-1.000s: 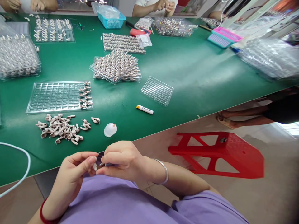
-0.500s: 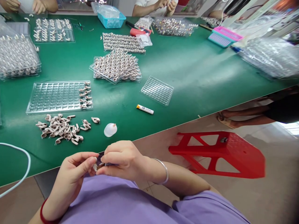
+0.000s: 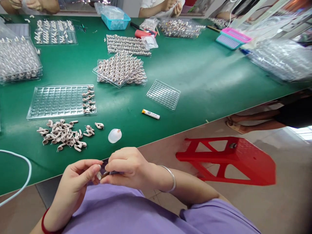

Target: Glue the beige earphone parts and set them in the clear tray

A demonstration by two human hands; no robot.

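Observation:
Close to my body, just off the table's front edge, my left hand [image 3: 79, 180] pinches a small whitish piece [image 3: 98, 175] between thumb and fingers. It resembles the beige earphone shells on the table, though fingers cover most of it. My right hand [image 3: 130, 167] is closed against it, gripping a thin brownish tool [image 3: 105, 174] that is mostly hidden. Beyond my hands lies a loose pile of beige earphone shells [image 3: 64, 135]. Behind the pile, a clear compartment tray [image 3: 55, 100] has shells in its right-hand columns only. A small white rounded container [image 3: 114, 136] stands right of the pile.
Stacked filled trays [image 3: 120, 70] and a bare clear tray [image 3: 163, 94] lie farther back, with a white tube with a yellow cap [image 3: 150, 114] nearer. A blue basket [image 3: 115, 22] is at the far edge. A red stool [image 3: 253, 161] occupies the floor at right; a pale cable [image 3: 29, 172] curves at left.
My hands stay almost in place, with a slight shift of the right fingers and the tool at the small piece. The whole view has moved a little.

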